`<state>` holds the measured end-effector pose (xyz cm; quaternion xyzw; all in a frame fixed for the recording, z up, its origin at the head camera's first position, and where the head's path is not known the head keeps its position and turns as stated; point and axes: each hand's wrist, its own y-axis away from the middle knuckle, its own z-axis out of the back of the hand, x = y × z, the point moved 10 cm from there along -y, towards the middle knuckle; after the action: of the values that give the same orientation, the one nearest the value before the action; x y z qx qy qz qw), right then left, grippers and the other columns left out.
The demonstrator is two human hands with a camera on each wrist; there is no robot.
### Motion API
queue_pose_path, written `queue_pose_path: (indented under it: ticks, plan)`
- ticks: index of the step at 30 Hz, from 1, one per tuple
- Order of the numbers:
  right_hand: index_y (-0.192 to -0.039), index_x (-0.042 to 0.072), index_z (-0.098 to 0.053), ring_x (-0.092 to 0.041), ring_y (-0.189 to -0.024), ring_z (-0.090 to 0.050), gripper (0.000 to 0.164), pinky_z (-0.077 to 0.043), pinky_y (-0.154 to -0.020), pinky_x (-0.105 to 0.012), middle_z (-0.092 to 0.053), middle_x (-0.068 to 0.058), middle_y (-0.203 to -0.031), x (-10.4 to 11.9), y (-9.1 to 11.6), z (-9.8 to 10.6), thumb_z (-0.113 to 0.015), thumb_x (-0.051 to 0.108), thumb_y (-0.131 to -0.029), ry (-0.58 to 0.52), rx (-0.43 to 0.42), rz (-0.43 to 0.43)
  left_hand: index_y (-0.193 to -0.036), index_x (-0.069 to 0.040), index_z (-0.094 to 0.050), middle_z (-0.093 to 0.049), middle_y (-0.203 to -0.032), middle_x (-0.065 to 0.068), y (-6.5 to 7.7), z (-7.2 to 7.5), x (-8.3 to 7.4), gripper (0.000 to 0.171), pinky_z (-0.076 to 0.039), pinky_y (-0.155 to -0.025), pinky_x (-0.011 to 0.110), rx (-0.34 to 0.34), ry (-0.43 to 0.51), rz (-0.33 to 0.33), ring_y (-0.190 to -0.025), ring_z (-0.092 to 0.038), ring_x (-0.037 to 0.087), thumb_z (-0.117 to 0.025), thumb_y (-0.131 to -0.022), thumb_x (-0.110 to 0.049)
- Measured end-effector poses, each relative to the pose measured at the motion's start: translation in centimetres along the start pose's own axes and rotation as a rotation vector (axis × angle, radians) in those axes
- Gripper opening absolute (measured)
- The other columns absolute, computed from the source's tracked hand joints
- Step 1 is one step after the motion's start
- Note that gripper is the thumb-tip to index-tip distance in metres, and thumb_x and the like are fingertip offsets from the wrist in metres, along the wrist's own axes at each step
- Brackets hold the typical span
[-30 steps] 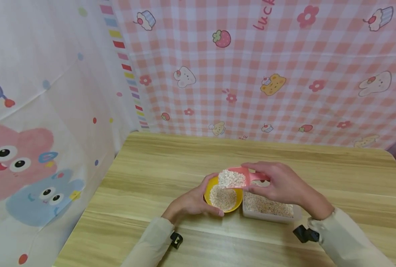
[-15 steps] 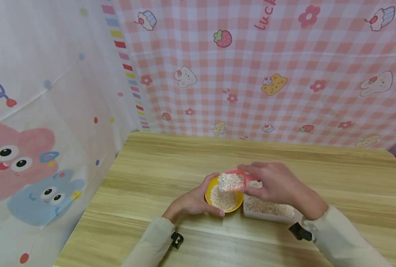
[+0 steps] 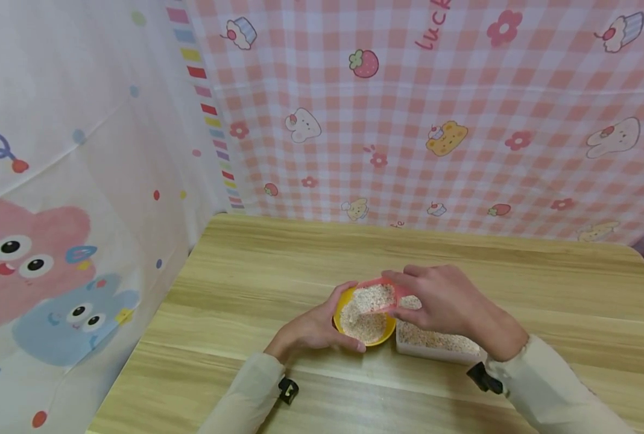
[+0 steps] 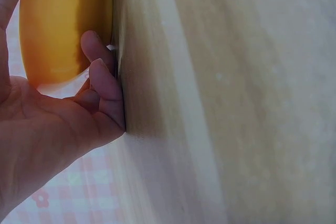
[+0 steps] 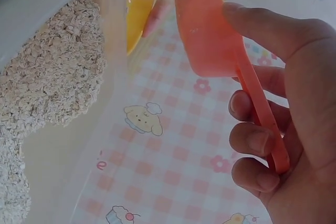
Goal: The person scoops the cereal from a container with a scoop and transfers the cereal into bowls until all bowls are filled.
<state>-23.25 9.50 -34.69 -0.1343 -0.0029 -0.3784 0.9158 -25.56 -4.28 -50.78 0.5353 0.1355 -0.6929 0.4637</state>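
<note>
A loaded pink scoop [image 5: 207, 30] over a yellow bowl [image 4: 58, 35] of oats [image 3: 365, 330].
The right hand [image 3: 445, 301] grips the scoop's handle; the left hand [image 3: 318, 327] curls round the bowl's side, on the table [image 3: 257, 265]. A tub [image 3: 436, 353] of oats sits just beside. Too sharp a tilt could scatter flakes past the rim; a slack left hold might let a knocked bowl slide.

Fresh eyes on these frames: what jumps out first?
Probably the yellow bowl of pale flakes, low near the middle of the head view, gripped by the left hand, with the pink scoop held over it in the right hand. Then the pink checked cloth, with its cartoon prints, hanging behind the table.
</note>
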Motion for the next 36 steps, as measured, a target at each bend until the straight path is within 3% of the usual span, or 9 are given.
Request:
queue_pose_path:
  ticks: [14, 19, 27, 36]
  plan:
    - [-0.125, 0.015, -0.068, -0.004, -0.051, -0.04, 0.057, -0.038, -0.047, -0.024, -0.063, 0.001, -0.083, 1.0, -0.5, 0.3, -0.078, 0.048, -0.08, 0.121, 0.0, 0.034, -0.156, -0.04, -0.011, -0.034, -0.156, 0.008, 0.0, -0.1, 0.0, 0.118, -0.024, -0.114, 0.058, 0.008, 0.022, 0.0, -0.14, -0.035, 0.032, -0.091, -0.069, -0.038]
    - [-0.124, 0.015, -0.067, -0.005, -0.051, -0.04, 0.056, -0.037, -0.046, -0.025, -0.061, 0.001, -0.081, 1.4, -0.7, 0.5, -0.078, 0.048, -0.08, 0.148, -0.001, 0.056, -0.154, -0.045, -0.013, -0.036, -0.155, 0.007, 0.0, -0.1, 0.2, 0.116, -0.025, -0.114, 0.057, 0.002, 0.027, 0.015, -0.139, -0.037, 0.031, -0.092, -0.068, -0.038]
    - [-0.121, 0.014, -0.069, -0.006, -0.049, -0.039, 0.054, -0.033, -0.044, -0.021, -0.056, 0.003, -0.074, 2.6, -0.6, 0.8, -0.08, 0.047, -0.079, 0.206, -0.04, 0.132, -0.155, -0.043, -0.012, -0.04, -0.153, 0.006, 0.1, 0.0, 0.1, 0.116, -0.026, -0.113, 0.058, -0.002, 0.006, 0.01, -0.136, -0.04, 0.03, -0.091, -0.069, -0.041]
    - [-0.116, 0.014, -0.07, -0.015, -0.058, -0.057, 0.051, -0.044, -0.047, -0.027, -0.057, 0.002, -0.071, 4.0, -0.1, 1.4, -0.086, 0.035, -0.072, 0.308, -0.116, 0.23, -0.155, -0.042, -0.013, -0.044, -0.148, 0.002, 0.2, -0.1, -0.1, 0.115, -0.029, -0.111, 0.057, 0.001, 0.0, 0.004, -0.129, -0.045, 0.026, -0.09, -0.07, -0.041]
